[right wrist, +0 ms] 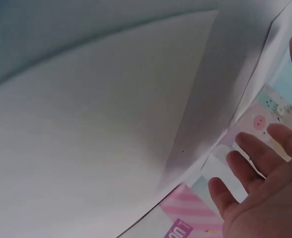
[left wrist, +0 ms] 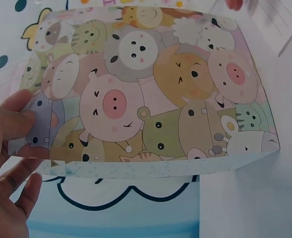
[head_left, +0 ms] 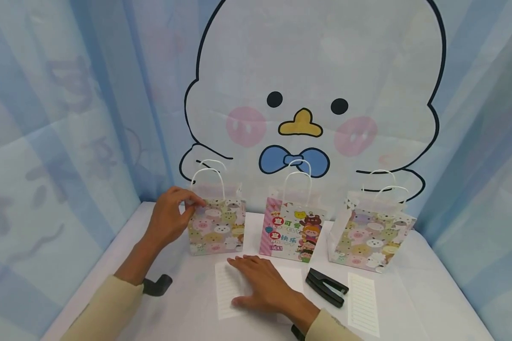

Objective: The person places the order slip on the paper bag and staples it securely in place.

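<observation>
At the upper left edge of a paper gift bag (head_left: 216, 232) printed with cartoon animals, my left hand (head_left: 167, 218) pinches the side between thumb and fingers. The left wrist view shows that thumb on the printed face of the bag, with fingers behind its edge. The bag stands upright, white handles up. My right hand (head_left: 264, 286) lies over white paper, fingers extended and apart, holding nothing. Under its left side shows a lined sheet (head_left: 225, 298); another pale sheet (head_left: 293, 277) shows to its right. Whether the palm touches the paper, I cannot tell.
A pink-striped gift bag (head_left: 292, 232) stands in the middle, and another animal-print bag (head_left: 368, 239) stands at the right. A black stapler (head_left: 326, 287) lies before them, beside a second lined sheet (head_left: 362, 303). A cartoon-print curtain (head_left: 315, 61) hangs behind the white table (head_left: 413, 303).
</observation>
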### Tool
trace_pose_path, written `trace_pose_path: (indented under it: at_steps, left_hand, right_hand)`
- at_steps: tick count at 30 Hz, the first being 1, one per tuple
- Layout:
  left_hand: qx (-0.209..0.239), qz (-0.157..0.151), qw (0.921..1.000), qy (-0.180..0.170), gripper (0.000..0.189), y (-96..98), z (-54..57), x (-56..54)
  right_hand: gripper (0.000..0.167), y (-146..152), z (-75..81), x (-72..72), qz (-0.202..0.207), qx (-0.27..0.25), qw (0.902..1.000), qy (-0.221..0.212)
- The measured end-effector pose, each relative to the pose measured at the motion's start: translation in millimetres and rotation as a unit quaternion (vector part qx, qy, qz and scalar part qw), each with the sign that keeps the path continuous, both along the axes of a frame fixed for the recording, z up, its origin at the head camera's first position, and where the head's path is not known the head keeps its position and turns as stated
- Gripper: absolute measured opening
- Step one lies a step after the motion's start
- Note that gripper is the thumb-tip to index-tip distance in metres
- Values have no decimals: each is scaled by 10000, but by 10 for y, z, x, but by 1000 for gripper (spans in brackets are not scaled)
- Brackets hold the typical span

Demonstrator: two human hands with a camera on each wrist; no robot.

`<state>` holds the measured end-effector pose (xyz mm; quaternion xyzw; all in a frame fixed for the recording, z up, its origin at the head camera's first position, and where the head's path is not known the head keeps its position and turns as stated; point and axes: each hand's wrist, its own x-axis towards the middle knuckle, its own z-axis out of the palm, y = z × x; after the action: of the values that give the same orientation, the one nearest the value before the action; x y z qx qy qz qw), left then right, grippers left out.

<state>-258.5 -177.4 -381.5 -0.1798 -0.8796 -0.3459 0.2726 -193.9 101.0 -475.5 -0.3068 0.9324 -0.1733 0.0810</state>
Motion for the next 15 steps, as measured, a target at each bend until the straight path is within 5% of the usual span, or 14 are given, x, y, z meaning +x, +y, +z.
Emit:
trace_pose_path:
  at_steps: [7, 15]
  left_hand:
    - [-11, -4, 10000, 52, 21, -1, -12, -3]
    - [18, -39, 10000, 73, 21, -8, -6, 12]
  right_hand:
    - [85, -67, -18, -26, 28, 234, 9996, 130]
    - [85, -121, -8, -31, 87, -192, 9998, 18]
